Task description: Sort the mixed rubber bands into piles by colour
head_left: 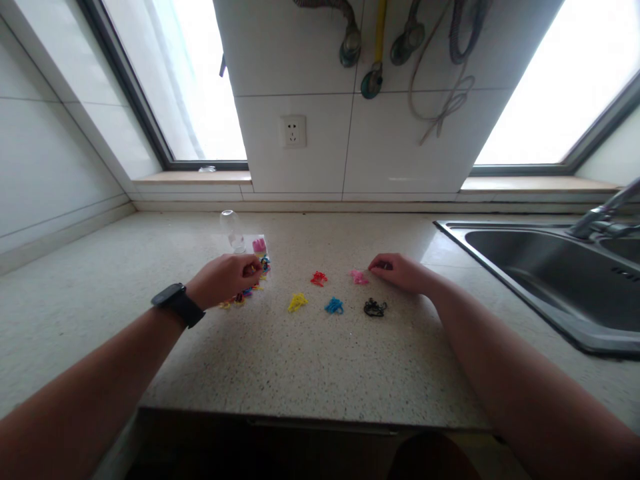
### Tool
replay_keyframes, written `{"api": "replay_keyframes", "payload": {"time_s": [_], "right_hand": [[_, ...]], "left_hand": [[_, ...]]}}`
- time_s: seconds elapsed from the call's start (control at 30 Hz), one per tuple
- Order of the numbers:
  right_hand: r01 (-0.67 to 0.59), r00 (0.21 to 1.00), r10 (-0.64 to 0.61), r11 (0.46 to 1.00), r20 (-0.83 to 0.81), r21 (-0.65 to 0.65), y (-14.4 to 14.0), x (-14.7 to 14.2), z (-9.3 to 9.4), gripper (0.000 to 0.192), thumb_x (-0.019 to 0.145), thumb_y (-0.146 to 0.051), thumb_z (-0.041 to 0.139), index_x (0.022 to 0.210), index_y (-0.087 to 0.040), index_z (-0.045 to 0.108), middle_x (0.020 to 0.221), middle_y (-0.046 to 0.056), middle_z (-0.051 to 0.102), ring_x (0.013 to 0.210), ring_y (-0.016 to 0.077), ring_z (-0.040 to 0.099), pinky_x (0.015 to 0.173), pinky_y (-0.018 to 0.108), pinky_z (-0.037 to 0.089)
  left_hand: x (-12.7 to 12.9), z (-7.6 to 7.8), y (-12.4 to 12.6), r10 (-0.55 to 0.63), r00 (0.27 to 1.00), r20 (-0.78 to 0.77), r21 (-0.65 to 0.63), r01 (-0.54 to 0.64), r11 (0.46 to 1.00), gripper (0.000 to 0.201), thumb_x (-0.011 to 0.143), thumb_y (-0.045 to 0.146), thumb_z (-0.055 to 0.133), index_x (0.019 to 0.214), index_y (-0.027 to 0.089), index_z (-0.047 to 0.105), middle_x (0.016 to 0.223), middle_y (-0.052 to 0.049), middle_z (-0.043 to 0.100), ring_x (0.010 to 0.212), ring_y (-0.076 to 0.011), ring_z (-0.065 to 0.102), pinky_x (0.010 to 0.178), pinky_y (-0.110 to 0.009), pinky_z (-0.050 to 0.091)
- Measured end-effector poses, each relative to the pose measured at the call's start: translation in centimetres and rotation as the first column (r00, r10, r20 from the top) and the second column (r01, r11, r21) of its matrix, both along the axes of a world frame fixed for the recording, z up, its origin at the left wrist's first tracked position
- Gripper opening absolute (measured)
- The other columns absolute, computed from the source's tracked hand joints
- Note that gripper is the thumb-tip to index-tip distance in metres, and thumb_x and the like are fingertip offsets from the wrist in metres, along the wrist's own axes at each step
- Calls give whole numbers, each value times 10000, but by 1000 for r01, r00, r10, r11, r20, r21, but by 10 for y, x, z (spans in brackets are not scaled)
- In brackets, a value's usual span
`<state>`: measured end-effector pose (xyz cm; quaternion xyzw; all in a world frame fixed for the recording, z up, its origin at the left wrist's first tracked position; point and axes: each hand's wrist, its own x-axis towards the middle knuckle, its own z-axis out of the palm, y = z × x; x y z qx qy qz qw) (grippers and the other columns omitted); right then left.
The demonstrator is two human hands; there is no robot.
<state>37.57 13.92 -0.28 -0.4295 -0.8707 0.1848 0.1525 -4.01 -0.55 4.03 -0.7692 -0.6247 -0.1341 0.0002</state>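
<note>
A: Elastic bands, sorting status. Five single-colour groups lie on the tabletop (310, 360): red group (319, 278), pink group (359, 277), yellow group (297, 303), blue group (334, 306), black group (375, 307). All five are set apart from one another, in two loose rows between the hands

B: Unsorted stock?

A: A mixed pile (250, 288) remains at the left hand (223, 279), partly hidden under it. Yellow, blue and orange strands show at its edges. A clear sheet or bag (259, 244) lies just behind it with a pink item on it, and a small glass jar (231, 229) stands beside that

B: Hand states?

A: The left hand rests on the mixed pile with its fingers (250, 269) curled down into the bands. Whether a band is pinched cannot be told; the tips are hidden. The right hand (403, 272) lies flat-knuckled just beside the pink group, fingers drawn together at the tip. Something dark shows there, but it is too small to identify as a held band

B: Progress estimate?

A: Judged as partly complete. Five colours are separated, each group small. The mixed pile appears larger than any sorted group, so a good share of the work looks outstanding. The sink (540, 273) to the right plays no part
</note>
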Motion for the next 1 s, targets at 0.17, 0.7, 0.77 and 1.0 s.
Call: {"api": "replay_keyframes", "payload": {"time_s": [0.17, 0.7, 0.77, 1.0], "right_hand": [[11, 1000, -11, 1000, 9, -2, -2, -1, 1, 251, 889, -350, 571, 1027, -197, 713, 957, 64, 712, 836, 187, 637, 748, 302, 463], [8, 1000, -8, 1000, -15, 3, 1, -1, -3, 250, 886, -365, 581, 1012, -198, 716, 925, 61, 706, 811, 184, 621, 729, 306, 446], [8, 1000, -8, 1000, -17, 11, 2, 0, -3, 250, 883, -364, 585, 1012, -198, 720, 923, 63, 704, 807, 183, 617, 727, 305, 443], [2, 1000, -2, 1000, -16, 10, 3, 0, -4, 242, 884, -362, 584, 1007, -200, 715, 914, 63, 699, 794, 181, 609, 714, 304, 436]], "left_hand": [[19, 2, -6, -105, 981, 163, 0, 106, 994, 294, 943, 406, 512, 931, 140, 636, 719, -16, 599, 619, -109, 498, 599, -251, 357], [84, -9, -37, -203, 727, 656, -167, 403, 900, 204, 942, 341, 580, 959, 144, 630, 865, -32, 648, 738, -115, 531, 682, -252, 446], [86, -12, -38, -196, 729, 656, -182, 404, 897, 211, 943, 349, 586, 968, 146, 637, 872, -33, 654, 746, -117, 545, 692, -258, 452], [93, -14, -44, -176, 687, 705, -199, 429, 881, 218, 924, 367, 626, 996, 161, 628, 916, -29, 662, 759, -112, 557, 688, -251, 453]]}}
